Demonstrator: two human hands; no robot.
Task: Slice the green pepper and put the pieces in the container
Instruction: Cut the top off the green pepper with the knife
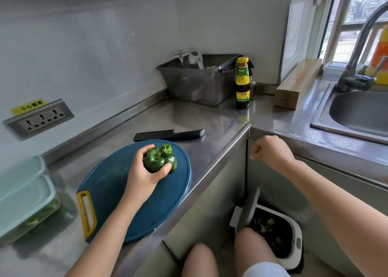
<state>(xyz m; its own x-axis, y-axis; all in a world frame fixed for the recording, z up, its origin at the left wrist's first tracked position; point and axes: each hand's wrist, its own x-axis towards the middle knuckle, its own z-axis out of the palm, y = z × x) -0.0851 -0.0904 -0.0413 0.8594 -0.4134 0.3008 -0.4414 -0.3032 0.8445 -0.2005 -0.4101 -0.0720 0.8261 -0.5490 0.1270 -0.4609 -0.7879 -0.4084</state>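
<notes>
My left hand (144, 171) grips a dark green pepper (160, 158) just above the round blue cutting board (117, 203), its open stem end facing up. A black knife (168, 135) lies on the steel counter right behind the board, handle pointing right. My right hand (270, 148) hangs as a closed fist off the counter's corner, above the floor bin; I cannot see anything in it. A pale green lidded container (23, 194) with green pieces inside stands at the far left of the counter.
An open floor bin (273, 232) with green scraps stands below the counter, by my knees. A grey tub (197, 81), a sauce bottle (242, 83) and a cardboard box (294, 85) line the back. The sink (357, 112) and tap are at right. A wall socket (39, 119) sits left.
</notes>
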